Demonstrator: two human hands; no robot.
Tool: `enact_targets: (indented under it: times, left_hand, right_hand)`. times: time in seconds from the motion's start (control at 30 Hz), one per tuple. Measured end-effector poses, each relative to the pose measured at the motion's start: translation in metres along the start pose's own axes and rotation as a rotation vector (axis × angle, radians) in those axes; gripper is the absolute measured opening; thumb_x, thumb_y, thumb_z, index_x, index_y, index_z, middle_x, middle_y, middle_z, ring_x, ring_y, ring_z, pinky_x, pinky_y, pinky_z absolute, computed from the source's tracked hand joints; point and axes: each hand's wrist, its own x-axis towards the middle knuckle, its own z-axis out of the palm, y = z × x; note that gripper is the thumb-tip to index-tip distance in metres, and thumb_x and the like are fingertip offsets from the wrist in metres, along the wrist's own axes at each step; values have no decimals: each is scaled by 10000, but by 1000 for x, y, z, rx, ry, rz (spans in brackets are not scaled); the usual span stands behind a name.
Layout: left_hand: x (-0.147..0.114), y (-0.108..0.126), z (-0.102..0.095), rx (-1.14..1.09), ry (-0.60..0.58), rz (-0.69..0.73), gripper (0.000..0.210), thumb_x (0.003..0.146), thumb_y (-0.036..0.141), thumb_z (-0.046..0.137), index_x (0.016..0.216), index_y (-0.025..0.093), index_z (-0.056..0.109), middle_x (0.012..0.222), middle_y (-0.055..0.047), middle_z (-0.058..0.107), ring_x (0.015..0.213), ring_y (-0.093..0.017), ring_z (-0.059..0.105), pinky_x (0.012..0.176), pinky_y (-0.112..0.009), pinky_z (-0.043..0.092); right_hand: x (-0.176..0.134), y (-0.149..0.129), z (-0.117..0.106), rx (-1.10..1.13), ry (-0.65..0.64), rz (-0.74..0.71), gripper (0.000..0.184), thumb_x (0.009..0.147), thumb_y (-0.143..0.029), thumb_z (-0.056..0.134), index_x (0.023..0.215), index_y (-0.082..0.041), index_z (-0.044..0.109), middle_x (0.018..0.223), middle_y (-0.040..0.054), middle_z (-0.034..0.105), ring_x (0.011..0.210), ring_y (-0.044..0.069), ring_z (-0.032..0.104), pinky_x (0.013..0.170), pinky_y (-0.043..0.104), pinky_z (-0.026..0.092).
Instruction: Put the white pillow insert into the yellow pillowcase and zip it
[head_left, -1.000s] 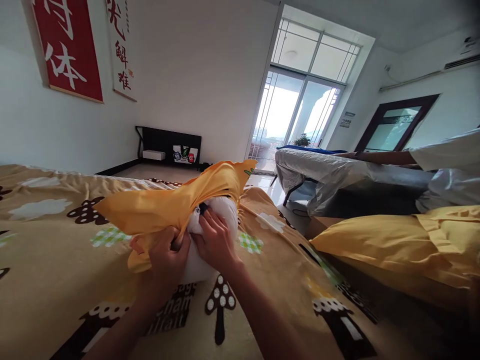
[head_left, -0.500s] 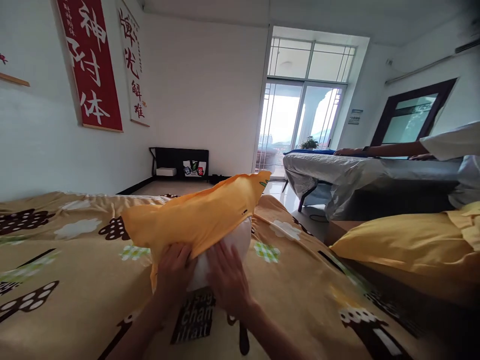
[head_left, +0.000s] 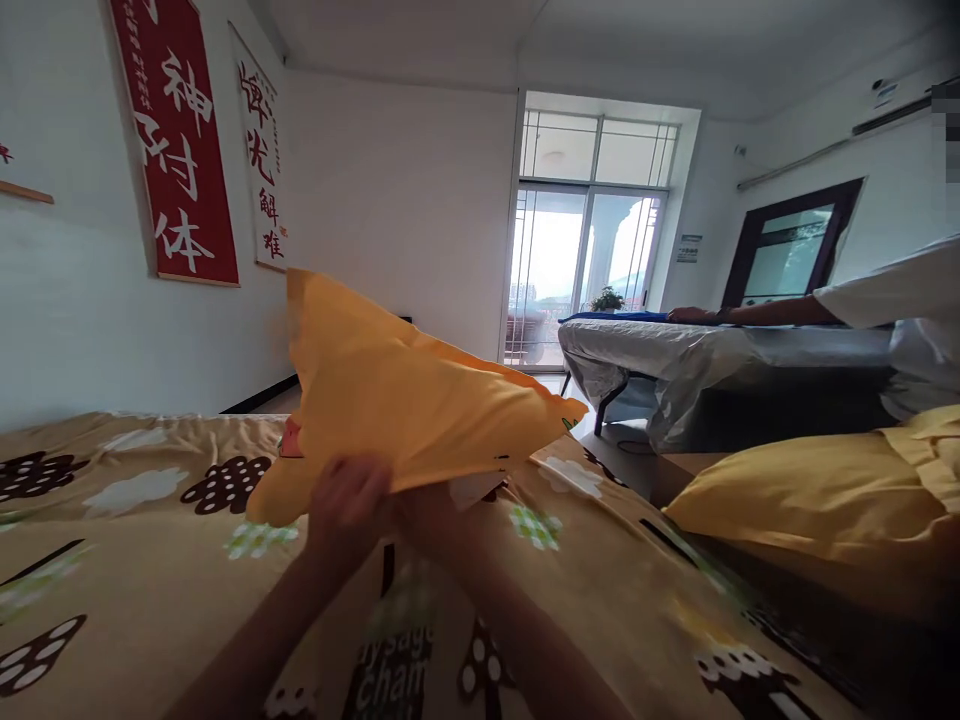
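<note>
An orange-yellow pillowcase [head_left: 405,400] stands raised over the patterned bedspread, its far left corner pointing up. Part of a white pillow [head_left: 476,487] shows beneath its lower right edge. My left hand [head_left: 349,495] is closed on the near edge of the pillowcase, a little blurred. Beside it, my right hand [head_left: 431,522] reaches under that edge, close to the white pillow. The fingers of the right hand are covered by the cloth, so their grip is hidden.
Under the pillowcase spreads a tan bedspread [head_left: 150,590] with brown and green prints. Another yellow pillow [head_left: 795,480] lies at the right. Behind it, a person's arm [head_left: 772,308] rests over a plastic-covered table [head_left: 645,345] with blue cloth on top.
The pillowcase's left corner has risen and its right end has dropped. More of the white pillow is now covered. My right hand has moved left and under the cloth.
</note>
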Motion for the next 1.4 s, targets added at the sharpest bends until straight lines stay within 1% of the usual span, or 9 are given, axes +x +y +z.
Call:
enact_targets:
  times: [0.2, 0.3, 0.4, 0.47, 0.7, 0.8, 1.03, 1.23, 1.4]
  left_hand:
    - [-84, -47, 14, 134, -116, 4, 179, 844, 69, 456, 724, 182, 526, 646, -24, 567, 639, -155, 502, 692, -289, 385]
    - [-109, -54, 16, 164, -134, -16, 131, 843, 82, 478, 765, 180, 516, 664, -34, 570, 658, -169, 514, 688, -303, 387]
    - [-115, -61, 17, 180, -121, -9, 118, 810, 74, 500, 779, 186, 476, 660, -31, 547, 645, -181, 504, 673, -314, 387]
    - [-118, -67, 17, 168, -110, 17, 123, 784, 71, 510, 815, 184, 474, 677, -34, 550, 655, -186, 511, 691, -320, 401]
    - [-177, -93, 11, 342, -112, 12, 93, 804, 164, 507, 889, 200, 496, 759, -66, 599, 725, -215, 554, 683, -329, 397]
    - [-197, -106, 16, 442, -241, -150, 46, 826, 233, 497, 794, 203, 511, 731, -66, 608, 700, -216, 564, 657, -327, 387]
    - [-120, -152, 39, 412, -790, -923, 418, 924, 369, 245, 769, 171, 580, 823, -132, 685, 717, -280, 634, 558, -319, 312]
    - [-46, -174, 9, 261, -959, -1002, 524, 870, 534, 277, 725, 172, 627, 841, -159, 682, 843, -334, 631, 667, -368, 402]
    - [-65, -143, 1, 41, -1210, -1062, 287, 626, 412, 610, 497, 162, 553, 499, -100, 577, 503, -251, 571, 550, -341, 424]
  right_hand:
    - [-73, 33, 14, 242, -47, -58, 296, 911, -253, 441, 1128, -267, 642, 1173, 7, 664, 1083, 160, 611, 908, 286, 498]
    - [-104, 70, 13, 142, -101, 327, 248, 889, -256, 448, 977, -241, 680, 966, 33, 718, 890, 192, 671, 760, 293, 516]
    - [-100, 111, 8, -48, -236, 921, 341, 891, -357, 467, 1174, -204, 580, 1036, 77, 700, 949, 233, 662, 753, 314, 487]
    - [-86, 130, 10, -140, -318, 1103, 486, 896, -428, 465, 1303, -163, 457, 1085, 134, 675, 1015, 271, 645, 764, 338, 473]
    - [-54, 146, 39, -193, -286, 1165, 288, 944, -258, 381, 1166, -110, 488, 937, 170, 685, 879, 278, 685, 631, 311, 438]
    - [-44, 149, 41, -205, -251, 1147, 242, 959, -210, 358, 1112, -113, 519, 929, 156, 680, 887, 259, 683, 637, 289, 425]
    - [28, 150, -28, -286, -148, 1025, 290, 916, -101, 344, 1073, -121, 587, 966, 147, 672, 911, 210, 657, 659, 244, 402]
    - [64, 144, -113, -458, -124, 916, 329, 919, -175, 341, 1128, -133, 593, 1024, 155, 655, 979, 245, 629, 755, 292, 434]
    - [17, 136, -113, -402, -426, 894, 100, 782, -156, 603, 786, -107, 690, 728, 117, 658, 727, 195, 659, 637, 251, 446]
